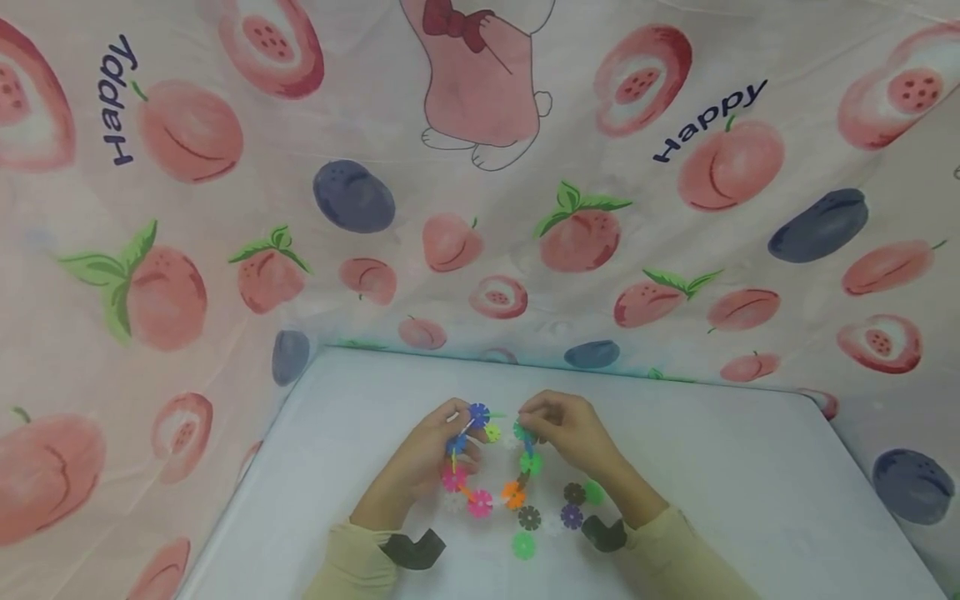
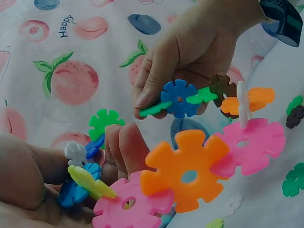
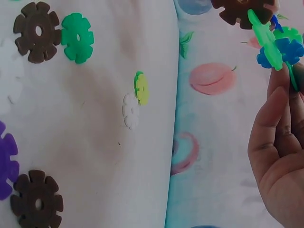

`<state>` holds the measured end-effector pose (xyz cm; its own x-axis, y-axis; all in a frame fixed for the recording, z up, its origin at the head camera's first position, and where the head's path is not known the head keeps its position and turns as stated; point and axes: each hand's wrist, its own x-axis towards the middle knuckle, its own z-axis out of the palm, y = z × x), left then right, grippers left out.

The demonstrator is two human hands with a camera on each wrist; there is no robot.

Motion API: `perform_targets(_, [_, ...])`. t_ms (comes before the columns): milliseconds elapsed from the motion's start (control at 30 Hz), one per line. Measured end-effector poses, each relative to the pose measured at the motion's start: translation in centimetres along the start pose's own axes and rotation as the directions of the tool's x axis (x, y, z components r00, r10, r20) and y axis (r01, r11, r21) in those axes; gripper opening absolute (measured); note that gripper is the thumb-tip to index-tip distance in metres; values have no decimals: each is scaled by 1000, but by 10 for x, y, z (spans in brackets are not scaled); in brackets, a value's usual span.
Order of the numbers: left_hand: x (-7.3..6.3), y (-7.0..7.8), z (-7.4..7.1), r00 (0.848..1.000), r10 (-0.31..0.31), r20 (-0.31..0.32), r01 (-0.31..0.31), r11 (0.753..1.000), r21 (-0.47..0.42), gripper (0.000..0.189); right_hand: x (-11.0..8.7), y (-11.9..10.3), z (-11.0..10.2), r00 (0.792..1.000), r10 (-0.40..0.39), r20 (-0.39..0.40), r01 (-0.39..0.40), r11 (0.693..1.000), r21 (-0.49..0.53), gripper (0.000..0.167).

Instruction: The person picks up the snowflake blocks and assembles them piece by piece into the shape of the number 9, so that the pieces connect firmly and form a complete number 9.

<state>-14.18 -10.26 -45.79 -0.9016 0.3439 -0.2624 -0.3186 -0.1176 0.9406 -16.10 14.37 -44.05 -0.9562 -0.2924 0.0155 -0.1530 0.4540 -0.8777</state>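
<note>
A chain of interlocking plastic snowflake discs hangs in a loop between both hands above the table. My left hand (image 1: 431, 446) grips one end, near a white disc (image 2: 75, 153) and a blue disc; a green disc (image 2: 105, 122) sits at that tip. The right hand (image 1: 573, 429) pinches a teal-green disc (image 2: 153, 110) at the other end, which joins a blue disc (image 2: 179, 98). Pink discs, an orange disc (image 2: 164, 183) and a brown disc (image 2: 219, 88) make up the chain's lower part. A gap separates the two ends.
Loose discs lie on the white table (image 1: 360, 383) below the hands: a purple disc (image 1: 572, 517), brown discs (image 1: 529, 518), green discs (image 1: 523, 546), a yellow disc (image 3: 142, 89) and a white disc (image 3: 130, 112). Fruit-printed cloth (image 1: 495, 200) rises behind the table.
</note>
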Motion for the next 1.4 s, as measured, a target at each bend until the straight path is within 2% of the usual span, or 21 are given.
perform_targets(233, [0, 0, 0, 1000, 2, 6, -2, 1000, 16, 17, 0, 0, 1, 1000, -2, 11, 2, 1000, 22, 15])
perform_targets(533, [-2, 1, -3, 1000, 19, 10, -20, 995, 98, 23, 0, 4, 0, 999, -2, 51, -1, 998, 58, 20])
perform_targets(700, [-2, 3, -3, 999, 38, -22, -37, 998, 46, 20, 0, 8, 1, 998, 14, 55, -17, 998, 62, 22])
perform_targets(867, [-3, 8, -3, 996, 57, -62, -59, 998, -30, 18, -1, 16, 1, 994, 72, 87, -79, 994, 80, 24])
perform_targets(1000, [-3, 9, -4, 995, 51, -82, -56, 997, -53, 18, -1, 24, 0, 987, 104, 120, -116, 988, 101, 27])
perform_targets(1400, [-2, 11, -8, 988, 42, -150, -61, 990, -125, 18, -4, 33, 1, 978, 99, 185, -134, 974, 185, 38])
